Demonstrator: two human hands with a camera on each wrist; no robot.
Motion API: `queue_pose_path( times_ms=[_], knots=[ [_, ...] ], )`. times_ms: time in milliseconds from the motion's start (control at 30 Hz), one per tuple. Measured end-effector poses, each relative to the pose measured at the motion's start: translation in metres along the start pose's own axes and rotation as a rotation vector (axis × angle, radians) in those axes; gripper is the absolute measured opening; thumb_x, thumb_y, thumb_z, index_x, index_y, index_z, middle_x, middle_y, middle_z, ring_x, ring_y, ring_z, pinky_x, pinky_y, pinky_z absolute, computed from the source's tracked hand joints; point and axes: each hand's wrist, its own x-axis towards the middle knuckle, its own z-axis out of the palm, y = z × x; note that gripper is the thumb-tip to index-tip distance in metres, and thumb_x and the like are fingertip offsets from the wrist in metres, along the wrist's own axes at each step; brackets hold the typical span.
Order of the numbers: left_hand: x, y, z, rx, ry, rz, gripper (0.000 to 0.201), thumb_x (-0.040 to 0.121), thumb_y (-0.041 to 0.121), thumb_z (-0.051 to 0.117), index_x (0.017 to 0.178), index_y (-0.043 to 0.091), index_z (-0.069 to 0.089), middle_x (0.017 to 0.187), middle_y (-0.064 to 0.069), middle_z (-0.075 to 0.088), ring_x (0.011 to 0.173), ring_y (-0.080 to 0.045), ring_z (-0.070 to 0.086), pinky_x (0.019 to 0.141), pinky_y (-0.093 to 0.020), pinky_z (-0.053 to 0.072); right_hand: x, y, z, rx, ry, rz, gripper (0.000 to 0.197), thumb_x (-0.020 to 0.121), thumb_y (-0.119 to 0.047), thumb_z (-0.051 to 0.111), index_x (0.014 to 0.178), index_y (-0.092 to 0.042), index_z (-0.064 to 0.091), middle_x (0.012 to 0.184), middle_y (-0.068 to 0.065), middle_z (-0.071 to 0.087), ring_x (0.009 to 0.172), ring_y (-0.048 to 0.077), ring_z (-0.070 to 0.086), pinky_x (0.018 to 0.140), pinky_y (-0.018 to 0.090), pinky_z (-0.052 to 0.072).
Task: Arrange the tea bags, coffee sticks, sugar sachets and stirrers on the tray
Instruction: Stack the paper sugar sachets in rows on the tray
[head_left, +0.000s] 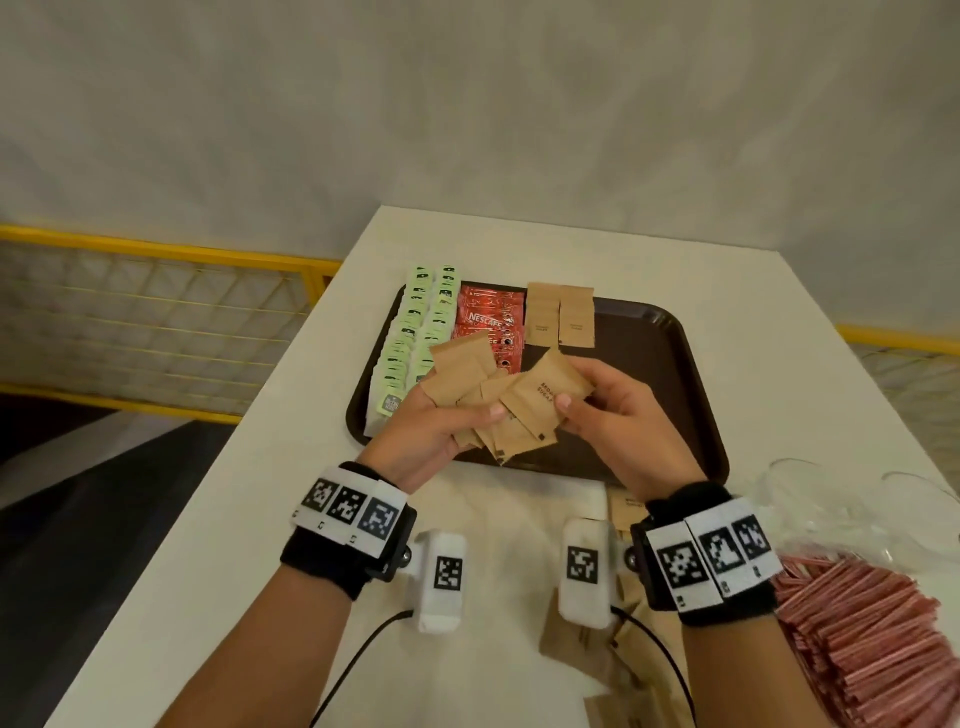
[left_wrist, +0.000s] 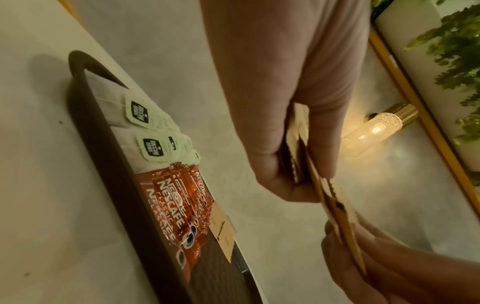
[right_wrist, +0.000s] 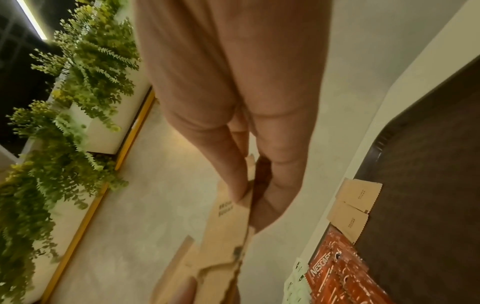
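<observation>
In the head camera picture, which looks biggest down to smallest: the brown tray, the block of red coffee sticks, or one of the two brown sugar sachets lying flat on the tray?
1. The brown tray, by far.
2. The block of red coffee sticks, partly hidden behind the held sachets.
3. One flat sugar sachet, clearly smallest.

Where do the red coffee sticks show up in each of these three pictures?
Head: the coffee sticks lie at the tray's far left, between green tea bags and brown sugar packets.
Left wrist: coffee sticks at lower left, along the tray.
Right wrist: coffee sticks at bottom right.
Shared landmark: the two flat sugar packets beside them.
</observation>
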Motion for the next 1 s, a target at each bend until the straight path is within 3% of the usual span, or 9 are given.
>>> queue_pose_path(
  times_ms=[133,300,400,500,600,733,833,933,1000],
  knots=[
    [0.006,0.001,-0.007,-0.006,0.033,-0.007,0.045,0.084,-0.009,0.053,0.124,0.010,0.052,0.114,-0.010,0.066,0.099,-0.020,0.067,0.075,-0.033,0.058,0.010,0.001,-0.002,-0.060,0.027,0.010,0.037,0.091,0.002,0.051,0.123,-0.017,0.056,0.116,-0.001,0.062,0.107,0.010,0.059,0.085,0.026,0.055],
    [0.012,0.001,-0.008,-0.027,0.035,-0.002,0.045,0.083,-0.006,0.055,0.125,0.010,0.052,0.114,-0.010,0.067,0.100,-0.021,0.067,0.072,-0.032,0.058,0.019,0.000,-0.006,-0.131,0.038,0.051,0.029,0.087,-0.001,0.059,0.113,-0.013,0.056,0.105,0.002,0.066,0.102,0.013,0.062,0.076,0.021,0.054],
    [0.015,-0.001,-0.007,-0.027,0.033,0.007,0.045,0.080,-0.005,0.056,0.123,0.009,0.053,0.111,-0.010,0.068,0.098,-0.021,0.067,0.072,-0.031,0.058,0.022,-0.002,-0.003,-0.242,-0.021,0.063,0.025,0.087,-0.003,0.061,0.106,-0.018,0.062,0.100,-0.004,0.066,0.101,0.010,0.061,0.085,0.027,0.052],
    [0.017,-0.002,-0.005,-0.014,0.040,0.022,0.042,0.082,-0.008,0.056,0.119,0.011,0.055,0.107,-0.008,0.069,0.097,-0.020,0.068,0.071,-0.031,0.058,0.025,-0.002,0.001,-0.324,-0.021,0.039,0.031,0.087,-0.004,0.060,0.113,-0.021,0.062,0.100,-0.007,0.064,0.100,0.009,0.060,0.090,0.028,0.051],
    [0.020,-0.003,-0.003,-0.009,0.057,0.045,0.044,0.083,-0.008,0.056,0.122,0.012,0.054,0.112,-0.010,0.068,0.100,-0.022,0.066,0.070,-0.032,0.058,0.024,0.005,0.005,-0.253,0.006,0.039,0.040,0.085,-0.008,0.064,0.120,-0.024,0.056,0.106,-0.005,0.064,0.101,0.008,0.061,0.082,0.022,0.053],
    [0.024,-0.004,-0.003,-0.008,0.064,0.060,0.040,0.083,-0.006,0.057,0.118,0.013,0.056,0.109,-0.007,0.069,0.099,-0.020,0.067,0.070,-0.030,0.057,0.025,0.016,0.006,0.047,0.051,0.150,0.020,0.080,-0.007,0.069,0.098,-0.008,0.061,0.100,0.009,0.067,0.091,0.019,0.066,0.075,0.027,0.056],
    [0.025,-0.002,-0.006,-0.036,0.056,0.060,0.037,0.084,-0.007,0.054,0.115,0.014,0.057,0.104,-0.004,0.071,0.094,-0.018,0.069,0.070,-0.029,0.058,0.034,0.016,0.000,0.156,0.009,0.204,0.008,0.083,-0.006,0.065,0.083,-0.007,0.057,0.089,0.009,0.067,0.080,0.018,0.066,0.065,0.024,0.053],
    [0.028,0.004,-0.009,-0.038,0.062,0.069,0.037,0.084,-0.009,0.053,0.113,0.014,0.057,0.099,-0.002,0.073,0.090,-0.016,0.070,0.067,-0.027,0.057,0.049,0.007,-0.004,0.150,-0.080,0.244,0.008,0.083,-0.004,0.064,0.086,-0.008,0.058,0.088,0.007,0.066,0.075,0.016,0.065,0.058,0.020,0.052],
    [0.032,0.007,-0.009,-0.007,0.088,0.080,0.040,0.082,-0.007,0.056,0.119,0.010,0.055,0.106,-0.007,0.070,0.096,-0.019,0.068,0.067,-0.027,0.057,0.058,0.002,-0.004,0.065,-0.129,0.257,0.014,0.083,-0.004,0.064,0.095,-0.009,0.061,0.091,0.006,0.066,0.078,0.016,0.065,0.059,0.020,0.053]
  ],
)
